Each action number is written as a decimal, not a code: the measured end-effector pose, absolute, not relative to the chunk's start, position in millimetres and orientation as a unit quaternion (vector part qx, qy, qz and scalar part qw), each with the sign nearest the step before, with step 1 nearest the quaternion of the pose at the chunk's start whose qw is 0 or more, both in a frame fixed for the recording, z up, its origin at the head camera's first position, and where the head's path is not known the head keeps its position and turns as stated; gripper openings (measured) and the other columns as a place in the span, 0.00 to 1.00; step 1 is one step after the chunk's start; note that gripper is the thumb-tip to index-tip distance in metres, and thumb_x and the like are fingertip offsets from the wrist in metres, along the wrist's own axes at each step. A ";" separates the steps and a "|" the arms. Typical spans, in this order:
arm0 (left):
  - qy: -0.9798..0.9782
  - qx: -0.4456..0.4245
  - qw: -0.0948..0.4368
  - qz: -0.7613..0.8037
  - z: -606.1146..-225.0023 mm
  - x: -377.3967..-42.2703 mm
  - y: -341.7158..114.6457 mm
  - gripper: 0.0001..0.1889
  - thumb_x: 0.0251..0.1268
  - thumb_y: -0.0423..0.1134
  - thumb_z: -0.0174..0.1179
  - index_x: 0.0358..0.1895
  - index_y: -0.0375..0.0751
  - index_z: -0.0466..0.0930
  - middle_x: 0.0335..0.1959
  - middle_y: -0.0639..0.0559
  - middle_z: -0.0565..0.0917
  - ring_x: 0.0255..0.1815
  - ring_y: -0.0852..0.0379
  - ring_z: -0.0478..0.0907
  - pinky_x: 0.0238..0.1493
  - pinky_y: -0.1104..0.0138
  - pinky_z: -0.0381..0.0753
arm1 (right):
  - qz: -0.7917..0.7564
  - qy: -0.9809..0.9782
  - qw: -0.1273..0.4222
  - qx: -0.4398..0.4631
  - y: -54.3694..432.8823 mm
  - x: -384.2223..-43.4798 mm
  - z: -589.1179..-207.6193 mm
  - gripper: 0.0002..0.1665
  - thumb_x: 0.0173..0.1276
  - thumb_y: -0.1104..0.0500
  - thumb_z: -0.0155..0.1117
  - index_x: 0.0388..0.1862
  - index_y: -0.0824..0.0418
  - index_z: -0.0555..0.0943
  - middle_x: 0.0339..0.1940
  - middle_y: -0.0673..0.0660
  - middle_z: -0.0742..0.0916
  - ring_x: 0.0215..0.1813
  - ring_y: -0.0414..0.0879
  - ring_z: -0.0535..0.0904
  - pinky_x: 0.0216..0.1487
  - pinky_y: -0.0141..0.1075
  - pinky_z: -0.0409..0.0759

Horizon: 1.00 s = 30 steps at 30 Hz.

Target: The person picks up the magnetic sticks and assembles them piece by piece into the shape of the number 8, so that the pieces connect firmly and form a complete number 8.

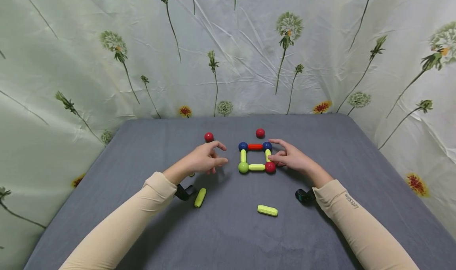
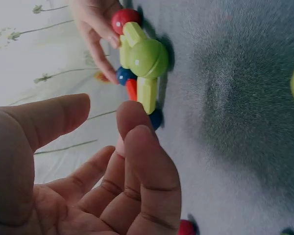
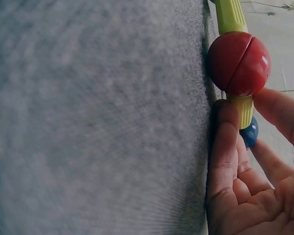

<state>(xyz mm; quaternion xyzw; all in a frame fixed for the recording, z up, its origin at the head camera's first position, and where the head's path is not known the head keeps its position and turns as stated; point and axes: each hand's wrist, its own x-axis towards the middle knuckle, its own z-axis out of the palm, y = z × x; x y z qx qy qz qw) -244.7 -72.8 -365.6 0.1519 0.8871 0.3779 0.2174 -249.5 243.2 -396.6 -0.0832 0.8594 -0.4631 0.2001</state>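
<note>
A square frame of toy building rods and balls lies on the table. Its corners are a green ball (image 1: 243, 167), a red ball (image 1: 270, 167) and two blue balls (image 1: 243, 146). A red rod (image 1: 255, 147) forms the far side; yellow-green rods (image 1: 257, 167) form the others. My right hand (image 1: 293, 158) pinches the right-hand rod (image 3: 243, 110) between thumb and fingers, close to the red ball, while its index finger reaches the far right blue ball (image 3: 249, 132). My left hand (image 1: 204, 158) hovers left of the frame, fingers loosely bent and holding nothing.
Two loose red balls (image 1: 260, 133) lie toward the table's far edge. Nearer, one yellow-green rod (image 1: 200, 197) lies by the left wrist and another (image 1: 267, 210) in front of the frame. A flowered curtain (image 1: 235, 64) hangs behind the grey table (image 1: 228, 238).
</note>
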 end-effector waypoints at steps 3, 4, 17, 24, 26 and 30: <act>0.891 0.149 0.214 0.373 -362.6 -234.5 -81.4 0.20 0.61 0.50 0.61 0.55 0.56 0.70 0.38 0.41 0.84 0.26 0.46 0.81 0.29 0.58 0.80 | -0.460 0.861 0.201 -0.082 240.7 -245.8 -391.3 0.40 0.68 0.51 0.59 0.73 0.53 0.54 0.38 0.56 0.87 0.41 0.51 0.79 0.35 0.36 0.73; 0.894 0.148 0.212 0.366 -361.4 -230.9 -84.3 0.20 0.61 0.50 0.61 0.55 0.55 0.70 0.37 0.42 0.84 0.25 0.47 0.81 0.29 0.59 0.80 | -0.461 0.860 0.201 -0.082 240.3 -245.3 -390.6 0.39 0.68 0.51 0.59 0.73 0.53 0.54 0.38 0.56 0.87 0.41 0.51 0.79 0.36 0.36 0.73; 0.928 0.140 0.172 0.299 -373.2 -189.6 -126.4 0.20 0.59 0.48 0.63 0.53 0.48 0.73 0.25 0.48 0.82 0.19 0.57 0.76 0.24 0.65 0.75 | -0.459 0.866 0.180 -0.085 250.3 -261.7 -421.1 0.41 0.65 0.44 0.61 0.72 0.44 0.55 0.35 0.53 0.86 0.35 0.44 0.77 0.33 0.34 0.71; 0.933 0.132 0.157 0.296 -386.5 -170.1 -140.8 0.20 0.56 0.52 0.65 0.48 0.48 0.75 0.19 0.53 0.78 0.16 0.58 0.74 0.22 0.65 0.73 | -0.457 0.868 0.177 -0.076 247.6 -260.8 -420.0 0.40 0.64 0.44 0.62 0.71 0.42 0.56 0.33 0.52 0.86 0.34 0.43 0.75 0.30 0.34 0.69; 0.932 0.128 0.157 0.301 -390.0 -165.8 -143.3 0.20 0.55 0.52 0.65 0.48 0.49 0.75 0.18 0.53 0.78 0.16 0.58 0.74 0.21 0.65 0.72 | -0.456 0.869 0.178 -0.078 247.4 -261.0 -420.2 0.40 0.64 0.44 0.61 0.71 0.43 0.55 0.33 0.52 0.86 0.34 0.44 0.75 0.30 0.34 0.69; 0.929 0.127 0.156 0.310 -395.7 -159.5 -145.6 0.20 0.54 0.52 0.66 0.47 0.50 0.75 0.18 0.54 0.78 0.16 0.59 0.74 0.23 0.66 0.71 | -0.455 0.870 0.176 -0.077 246.7 -261.3 -421.4 0.40 0.64 0.44 0.61 0.71 0.43 0.55 0.33 0.52 0.86 0.34 0.45 0.75 0.31 0.34 0.70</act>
